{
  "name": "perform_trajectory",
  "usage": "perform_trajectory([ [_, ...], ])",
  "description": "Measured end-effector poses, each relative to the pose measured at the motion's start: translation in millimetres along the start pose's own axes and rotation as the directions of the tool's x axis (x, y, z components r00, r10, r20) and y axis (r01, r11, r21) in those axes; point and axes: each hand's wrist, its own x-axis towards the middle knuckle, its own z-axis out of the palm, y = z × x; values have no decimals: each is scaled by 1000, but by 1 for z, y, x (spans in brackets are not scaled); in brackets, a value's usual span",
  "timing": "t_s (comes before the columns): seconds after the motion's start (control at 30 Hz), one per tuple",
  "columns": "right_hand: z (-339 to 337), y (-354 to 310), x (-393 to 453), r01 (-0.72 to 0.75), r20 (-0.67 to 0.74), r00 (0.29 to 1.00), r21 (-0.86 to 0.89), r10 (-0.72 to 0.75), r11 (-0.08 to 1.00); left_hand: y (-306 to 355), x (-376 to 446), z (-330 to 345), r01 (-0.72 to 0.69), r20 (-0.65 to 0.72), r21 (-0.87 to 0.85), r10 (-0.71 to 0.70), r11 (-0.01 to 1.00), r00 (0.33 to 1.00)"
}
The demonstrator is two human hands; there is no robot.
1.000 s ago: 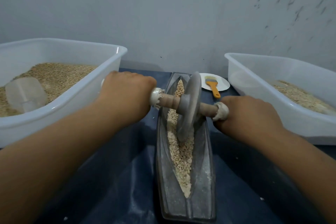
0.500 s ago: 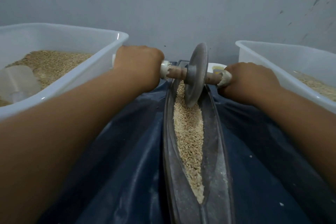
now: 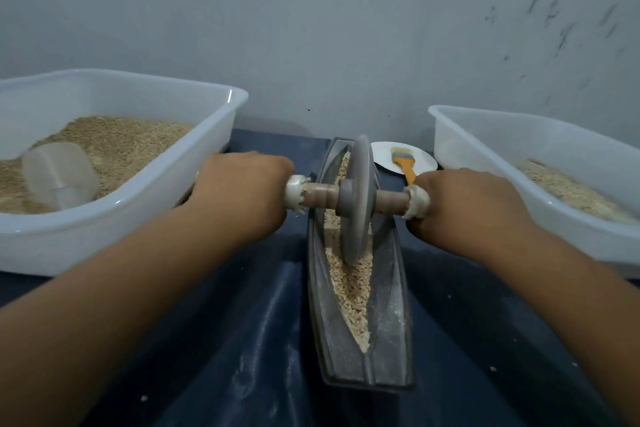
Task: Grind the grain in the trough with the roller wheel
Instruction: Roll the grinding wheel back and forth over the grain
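We see a long grey trough [image 3: 391, 319] lying lengthwise on a dark blue cloth [image 3: 242, 340], its far end toward the wall [image 3: 311, 28]. Pale grain [image 3: 351, 291] lies in its groove, tapering to a point near the end closest to us. The roller wheel [image 3: 358, 198] stands on edge in the groove, over the far half of the trough, with its lower rim sunk into the grain. A wooden axle [image 3: 318, 195] runs through the wheel, with a whitish wrap at each end. The left hand [image 3: 242, 191] is curled round the left end of the axle, and the right hand [image 3: 467, 208] is curled round the right end; we see the backs of both hands, and the fingers themselves are hidden underneath. Both forearms reach in from the bottom corners. To the left stands a white tub [image 3: 114, 218] with brownish grain in it and a clear plastic scoop [image 3: 59, 177] lying on that grain. To the right stands a second white tub [image 3: 491, 156], holding a paler heap. Behind the trough, near the wall, a small white plate [image 3: 384, 156] carries a brush [image 3: 403, 159] with an orange handle, partly hidden by the right hand. A few pale specks lie scattered on the cloth.
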Motion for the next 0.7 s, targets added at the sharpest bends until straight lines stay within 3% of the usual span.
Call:
perform_trajectory([
  [0.17, -27, -7, -39, 1, 18, 1000, -62, 0, 998, -2, -32, -17, -7, 6, 15, 7, 1000, 1000],
  [0.4, -64, -7, -72, 2, 144, 989, -91, 12, 996, -10, -59, -45, -37, 37, 47, 35, 998, 999],
  [0.53, -59, -4, -64, 7, 270, 963, -4, -6, 1000, -6, -52, -42, -28, 49, 58, 25, 998, 998],
  [0.6, -47, -3, -51, -3, 244, 970, 10, 1, 1000, -3, -41, -33, -17, 52, 65, 13, 998, 999],
  [0.7, -20, -2, -25, -29, 97, 995, -33, 32, 999, 0, -20, -13, 1, 5, 72, -1, 997, 1000],
])
